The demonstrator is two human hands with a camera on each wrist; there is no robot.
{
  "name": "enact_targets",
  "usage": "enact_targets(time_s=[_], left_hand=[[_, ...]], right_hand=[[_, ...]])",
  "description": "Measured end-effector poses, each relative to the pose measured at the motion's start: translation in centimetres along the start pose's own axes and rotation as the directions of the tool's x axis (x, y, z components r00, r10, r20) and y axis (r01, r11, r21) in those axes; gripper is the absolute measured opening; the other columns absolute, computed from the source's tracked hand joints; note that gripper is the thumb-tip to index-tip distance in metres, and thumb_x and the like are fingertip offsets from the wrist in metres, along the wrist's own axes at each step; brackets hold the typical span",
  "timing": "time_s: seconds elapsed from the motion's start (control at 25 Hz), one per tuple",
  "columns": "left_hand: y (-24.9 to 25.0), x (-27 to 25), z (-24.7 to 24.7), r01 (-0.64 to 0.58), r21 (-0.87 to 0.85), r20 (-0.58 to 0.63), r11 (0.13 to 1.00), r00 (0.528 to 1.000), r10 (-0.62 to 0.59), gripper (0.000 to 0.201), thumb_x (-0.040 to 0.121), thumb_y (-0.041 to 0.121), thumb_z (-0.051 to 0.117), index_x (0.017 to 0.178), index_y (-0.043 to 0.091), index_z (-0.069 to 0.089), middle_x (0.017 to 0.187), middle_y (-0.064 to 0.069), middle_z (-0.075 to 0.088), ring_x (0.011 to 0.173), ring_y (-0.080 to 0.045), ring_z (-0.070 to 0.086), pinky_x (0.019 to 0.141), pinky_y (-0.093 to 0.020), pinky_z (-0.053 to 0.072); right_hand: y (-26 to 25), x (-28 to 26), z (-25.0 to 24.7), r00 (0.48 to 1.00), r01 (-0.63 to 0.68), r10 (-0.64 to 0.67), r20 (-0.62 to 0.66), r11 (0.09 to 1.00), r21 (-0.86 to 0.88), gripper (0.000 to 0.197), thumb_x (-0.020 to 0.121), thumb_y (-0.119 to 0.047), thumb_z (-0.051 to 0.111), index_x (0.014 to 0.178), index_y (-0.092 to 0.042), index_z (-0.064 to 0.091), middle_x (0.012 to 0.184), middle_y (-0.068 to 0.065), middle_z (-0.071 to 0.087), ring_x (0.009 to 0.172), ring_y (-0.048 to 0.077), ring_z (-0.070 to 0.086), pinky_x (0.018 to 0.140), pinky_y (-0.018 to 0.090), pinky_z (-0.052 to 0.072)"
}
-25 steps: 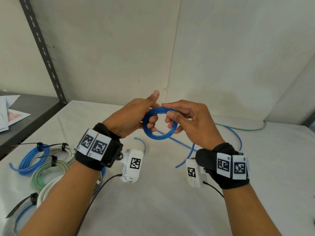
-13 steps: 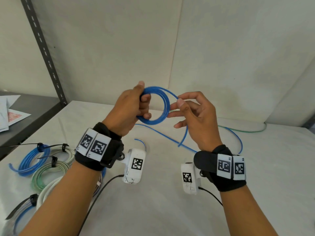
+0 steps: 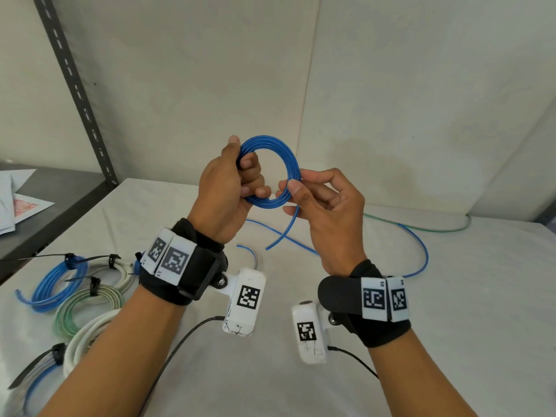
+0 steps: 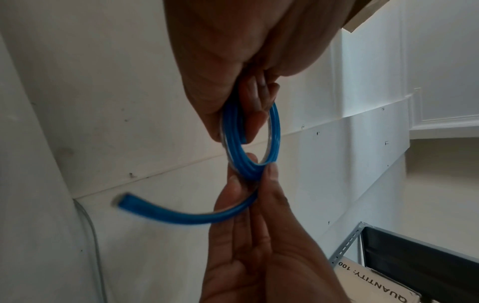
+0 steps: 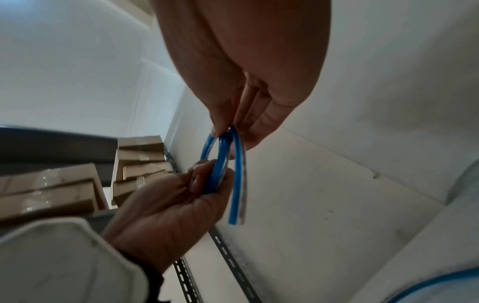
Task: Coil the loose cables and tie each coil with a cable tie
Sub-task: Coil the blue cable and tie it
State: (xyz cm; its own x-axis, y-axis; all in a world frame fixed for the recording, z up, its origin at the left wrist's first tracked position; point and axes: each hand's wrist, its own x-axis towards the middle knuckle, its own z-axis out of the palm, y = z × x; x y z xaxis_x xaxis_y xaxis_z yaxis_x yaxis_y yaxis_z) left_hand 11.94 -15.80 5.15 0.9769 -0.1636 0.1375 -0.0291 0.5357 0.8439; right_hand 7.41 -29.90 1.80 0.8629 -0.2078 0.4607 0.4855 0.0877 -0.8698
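A small blue cable coil (image 3: pixel 289 164) is held up above the white table (image 3: pixel 451 311). My left hand (image 3: pixel 231 182) grips its left side, thumb on top and fingers curled through the ring. My right hand (image 3: pixel 319 200) pinches the coil's right side between thumb and forefinger. The cable's short free end (image 3: pixel 282 233) hangs down from that pinch. In the left wrist view the blue coil (image 4: pixel 274 135) runs between both hands and the loose end (image 4: pixel 166 211) sticks out to the left. The right wrist view shows the coil (image 5: pixel 220 162) edge-on.
Tied coils lie at the table's left: a blue coil (image 3: pixel 57 284), a green one (image 3: pixel 87 305), white ones (image 3: pixel 87 338), with black cable ties (image 3: pixel 93 285). Another loose blue cable (image 3: pixel 418 245) and a green cable (image 3: pixel 421 228) lie at the back right. A dark shelf (image 3: pixel 45 212) with papers stands left.
Both hands have lifted the coil higher. The last stretch of cable came off the table and has been wound on; only a short tail hangs from the right hand's pinch.
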Motion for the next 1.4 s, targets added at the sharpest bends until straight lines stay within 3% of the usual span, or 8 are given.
enact_targets(time_s=[0.16, 0.32, 0.44, 0.56, 0.76, 0.96, 1.16, 1.4], left_hand=[[-0.1, -0.1, 0.0, 0.034, 0.029, 0.092, 0.999, 0.995, -0.036, 0.052, 0.109, 0.039, 0.029, 0.073, 0.010, 0.054, 0.054, 0.000, 0.037, 0.049, -0.015, 0.040, 0.064, -0.033, 0.053], [0.4, -0.1, -1.4, -0.185, 0.572, 0.247, 0.799, 0.968, 0.048, 0.032, 0.102, 0.033, 0.054, 0.114, 0.008, 0.069, 0.095, -0.010, 0.076, 0.089, -0.024, 0.074, 0.088, -0.043, 0.060], [0.8, -0.4, -2.6, -0.232, 0.746, 0.391, 0.624, 0.911, -0.129, 0.021, 0.091, 0.018, 0.070, 0.109, 0.008, 0.074, 0.092, -0.012, 0.078, 0.089, -0.027, 0.075, 0.088, -0.044, 0.059], [0.9, -0.6, -2.9, -0.200, 0.793, 0.376, 0.575, 0.904, -0.204, 0.019, 0.089, 0.018, 0.073, 0.100, 0.004, 0.077, 0.086, -0.012, 0.077, 0.085, -0.028, 0.076, 0.086, -0.049, 0.060], [1.0, -0.6, -2.9, -0.247, 0.709, 0.360, 0.660, 0.932, -0.037, 0.017, 0.089, 0.017, 0.072, 0.098, 0.005, 0.077, 0.085, -0.016, 0.077, 0.083, -0.030, 0.075, 0.082, -0.049, 0.061], [1.1, -0.4, -2.5, -0.236, 0.553, 0.280, 0.799, 0.956, 0.088, 0.021, 0.091, 0.019, 0.068, 0.098, 0.000, 0.074, 0.086, -0.017, 0.076, 0.080, -0.028, 0.075, 0.075, -0.039, 0.063], [0.6, -0.3, -1.9, -0.175, 0.390, 0.188, 0.904, 0.976, 0.108, 0.026, 0.085, 0.028, 0.067, 0.097, 0.006, 0.073, 0.082, -0.009, 0.074, 0.082, -0.025, 0.075, 0.072, -0.035, 0.061], [-0.2, -0.6, -0.9, -0.146, 0.296, 0.161, 0.944, 0.982, 0.101, 0.025, 0.084, 0.029, 0.068, 0.098, 0.010, 0.073, 0.083, -0.005, 0.074, 0.085, -0.024, 0.075, 0.072, -0.033, 0.061]], right_hand=[[-0.2, 0.7, -0.9, 0.998, 0.062, -0.062, -0.031, 0.998, -0.024, 0.012, 0.091, -0.004, 0.070, 0.102, -0.004, 0.065, 0.093, 0.012, 0.078, 0.087, 0.023, 0.076, 0.074, 0.031, 0.060], [-0.4, 1.8, -3.2, 0.989, 0.099, -0.073, 0.131, 0.974, -0.202, 0.013, 0.090, -0.001, 0.071, 0.099, -0.011, 0.070, 0.090, 0.005, 0.078, 0.083, 0.022, 0.076, 0.080, 0.034, 0.060], [-0.7, 2.1, -4.5, 0.962, 0.130, -0.018, 0.271, 0.906, -0.404, 0.015, 0.090, -0.003, 0.071, 0.096, -0.017, 0.074, 0.088, 0.001, 0.077, 0.081, 0.018, 0.074, 0.075, 0.033, 0.059], [-0.8, 2.1, -4.9, 0.940, 0.158, 0.023, 0.341, 0.856, -0.493, 0.013, 0.092, -0.007, 0.071, 0.098, -0.018, 0.076, 0.089, 0.000, 0.077, 0.086, 0.015, 0.073, 0.076, 0.039, 0.061], [-0.8, 2.4, -4.8, 0.952, 0.167, -0.053, 0.302, 0.915, -0.366, 0.021, 0.098, -0.003, 0.060, 0.112, -0.014, 0.072, 0.099, -0.002, 0.076, 0.090, 0.011, 0.073, 0.078, 0.025, 0.058], [-0.4, 2.1, -3.9, 0.998, 0.057, -0.056, 0.022, 0.993, -0.099, 0.005, 0.093, -0.004, 0.067, 0.098, -0.002, 0.066, 0.093, 0.016, 0.077, 0.090, 0.029, 0.076, 0.073, 0.037, 0.061], [-0.8, 1.7, -3.3, 0.997, 0.006, -0.009, 0.075, 0.999, 0.041, 0.022, 0.099, -0.003, 0.058, 0.121, -0.001, 0.061, 0.105, 0.019, 0.075, 0.100, 0.027, 0.074, 0.080, 0.036, 0.060], [-1.1, 1.1, -2.1, 0.995, 0.022, -0.012, -0.099, 0.995, 0.102, 0.008, 0.093, -0.004, 0.066, 0.096, -0.003, 0.059, 0.094, 0.019, 0.076, 0.089, 0.031, 0.076, 0.073, 0.035, 0.061]])
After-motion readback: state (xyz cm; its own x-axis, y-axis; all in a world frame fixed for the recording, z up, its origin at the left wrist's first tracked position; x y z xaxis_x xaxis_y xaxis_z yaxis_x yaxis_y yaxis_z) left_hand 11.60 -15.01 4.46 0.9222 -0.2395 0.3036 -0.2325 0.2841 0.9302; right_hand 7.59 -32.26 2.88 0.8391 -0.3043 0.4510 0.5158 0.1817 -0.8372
